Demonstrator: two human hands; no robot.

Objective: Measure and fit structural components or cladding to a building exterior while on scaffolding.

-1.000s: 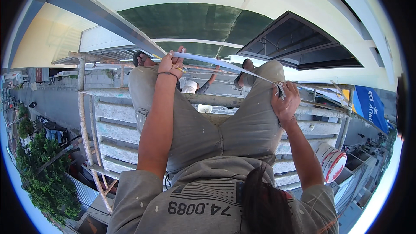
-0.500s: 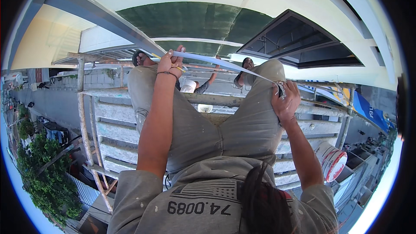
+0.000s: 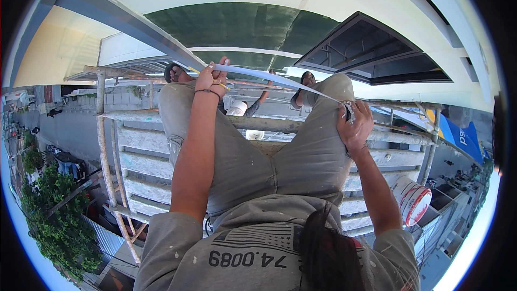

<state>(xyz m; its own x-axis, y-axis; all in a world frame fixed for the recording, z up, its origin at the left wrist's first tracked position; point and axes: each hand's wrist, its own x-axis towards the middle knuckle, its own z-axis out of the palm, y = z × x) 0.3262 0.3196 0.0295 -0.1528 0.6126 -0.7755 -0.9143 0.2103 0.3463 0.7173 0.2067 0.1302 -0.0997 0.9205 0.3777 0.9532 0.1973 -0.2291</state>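
A long, narrow white strip of tape stretches taut between my two hands, above my spread knees. My left hand is closed on its left end, and a thin yellow stick, perhaps a pencil, also pokes out of the fingers on both sides. Over my right knee, my right hand grips a small dark object with whitish flecks, where the strip's other end meets it. The fingers hide most of that object, so whether it is a roll cannot be made out.
I sit on scaffolding with slatted planks and rusty pipes. A cream wall with a dark-framed window faces me. A white bucket hangs at right. Another person is below, between my legs; a blue banner hangs beyond.
Both hands and the strip stay nearly still. The person below has shifted slightly, and the blue banner at right has changed its folds.
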